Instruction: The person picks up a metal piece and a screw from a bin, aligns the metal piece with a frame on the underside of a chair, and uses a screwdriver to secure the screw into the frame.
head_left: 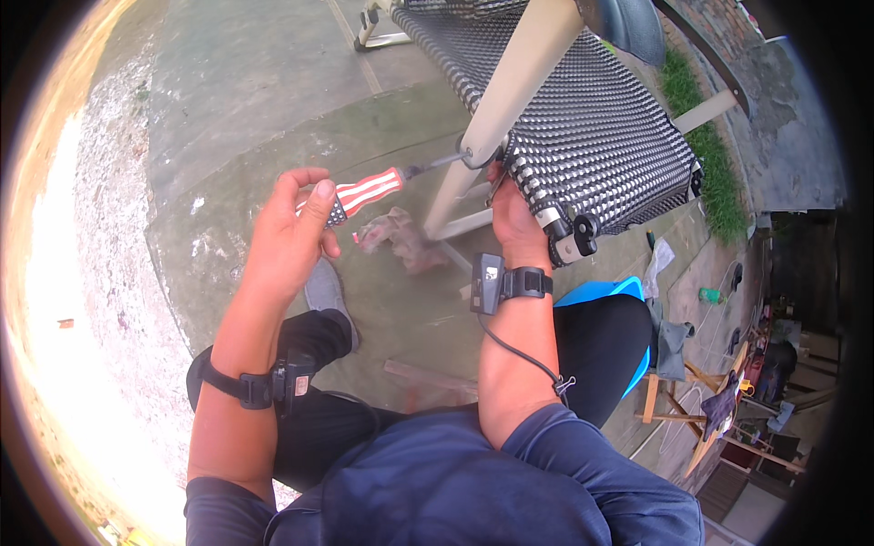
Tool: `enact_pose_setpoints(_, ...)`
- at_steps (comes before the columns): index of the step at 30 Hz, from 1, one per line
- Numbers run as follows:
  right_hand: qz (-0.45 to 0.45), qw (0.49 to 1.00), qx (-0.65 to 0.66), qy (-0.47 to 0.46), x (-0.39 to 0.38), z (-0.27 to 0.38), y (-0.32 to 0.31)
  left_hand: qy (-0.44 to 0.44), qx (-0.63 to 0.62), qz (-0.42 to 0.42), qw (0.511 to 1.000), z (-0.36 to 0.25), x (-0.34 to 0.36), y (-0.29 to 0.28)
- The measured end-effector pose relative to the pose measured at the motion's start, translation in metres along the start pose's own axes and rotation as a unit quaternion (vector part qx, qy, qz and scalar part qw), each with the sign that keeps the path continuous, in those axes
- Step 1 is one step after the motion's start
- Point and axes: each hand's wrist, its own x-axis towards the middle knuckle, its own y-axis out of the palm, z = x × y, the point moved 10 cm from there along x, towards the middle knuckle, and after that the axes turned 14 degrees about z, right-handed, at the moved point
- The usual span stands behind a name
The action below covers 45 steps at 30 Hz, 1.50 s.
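Note:
My left hand (296,223) is closed around the handle of a screwdriver (371,188), striped red and white with a dark starred end. Its shaft points right, and the tip meets a screw at the pivot joint (470,155) of a beige metal chair frame (519,77). Across from it, my right hand (517,218) reaches up behind that joint, beneath the black-and-white woven seat (601,136). Its fingers are curled and partly hidden by the frame; a thin metallic piece shows beside them, too small to name.
A crumpled pale cloth (405,238) lies on the green ground sheet (382,300) below the chair. A wooden strip (428,375) rests near my feet. Blue plastic (601,291) shows by my right knee, with a wooden stand (678,405) further right.

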Motion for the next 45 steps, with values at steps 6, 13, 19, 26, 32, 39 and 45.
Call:
enact_pose_setpoints(6,-0.045,0.985,0.168,-0.012,0.002,-0.005,0.003,0.294,0.230,-0.034,0.927,-0.046,-0.017,0.008)
enact_pose_setpoints(13,-0.049,0.987,0.153,-0.017,0.001,0.001,0.004,-0.009,0.034,0.037,0.999,-0.003,0.001,-0.002)
enact_pose_setpoints(19,-0.053,0.983,0.174,-0.015,0.002,0.000,0.006,0.226,0.140,-0.023,0.964,-0.034,-0.012,0.005)
enact_pose_setpoints(26,-0.051,0.980,0.190,-0.018,0.003,-0.012,-0.002,-0.030,-0.066,0.074,0.995,0.013,0.006,-0.001)
enact_pose_setpoints(32,-0.045,0.987,0.151,-0.010,0.001,-0.010,-0.003,0.198,0.202,-0.026,0.959,-0.037,-0.011,0.003)
enact_pose_setpoints(39,-0.049,0.980,0.190,-0.007,0.003,-0.011,-0.001,0.106,0.090,0.004,0.990,-0.022,-0.004,0.003)
enact_pose_setpoints(45,-0.049,0.986,0.159,0.001,0.002,-0.007,0.001,0.060,0.015,-0.006,0.998,-0.010,-0.001,0.003)
